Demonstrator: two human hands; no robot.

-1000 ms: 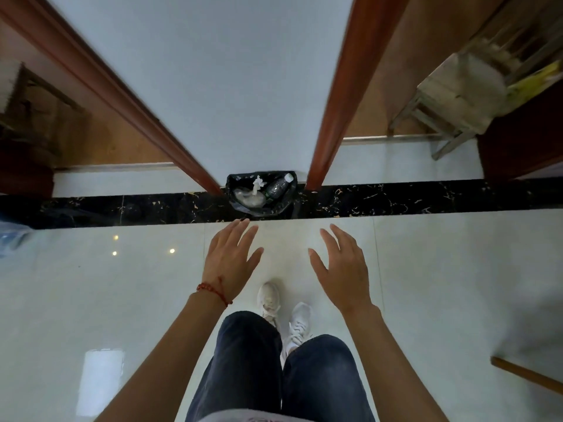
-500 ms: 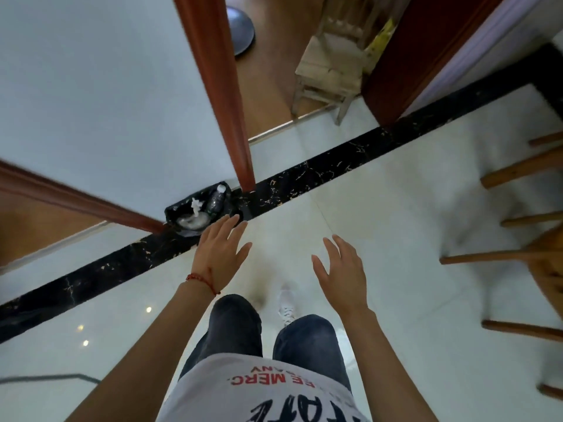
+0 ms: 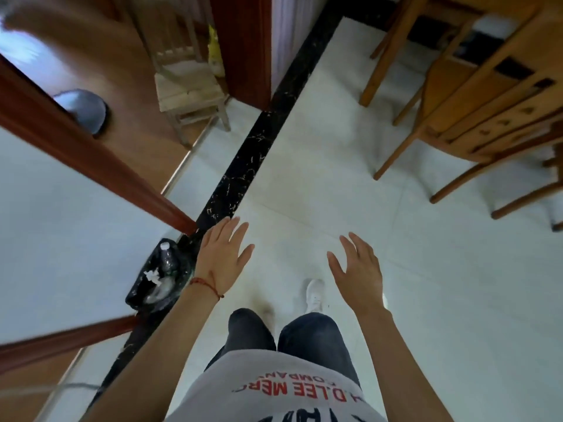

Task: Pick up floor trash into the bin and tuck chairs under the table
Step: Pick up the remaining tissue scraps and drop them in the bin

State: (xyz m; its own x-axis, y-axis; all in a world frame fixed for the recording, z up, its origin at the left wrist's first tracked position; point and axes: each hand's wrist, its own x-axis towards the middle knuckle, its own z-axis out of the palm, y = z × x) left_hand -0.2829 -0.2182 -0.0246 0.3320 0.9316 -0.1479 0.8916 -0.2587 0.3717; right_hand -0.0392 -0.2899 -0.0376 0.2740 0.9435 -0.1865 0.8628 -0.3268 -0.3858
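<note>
A black-lined bin stands on the floor at lower left against the white wall, with a clear plastic bottle and a crumpled white tissue inside. My left hand hovers just right of the bin, fingers straight, holding nothing. My right hand is spread over the white tiles, empty too. A wooden chair stands at upper right, its legs splayed on the floor, beside what looks like a wooden table leg.
A black marble strip runs diagonally across the floor. Red-brown door frames flank the white wall. Through the doorway stand a small pale wooden chair and a round grey base. My legs and a white shoe are below.
The view has swung to the right: the bin slid from centre to lower left, and the wooden chair and table came into view at upper right. Both hands stay open and empty.
</note>
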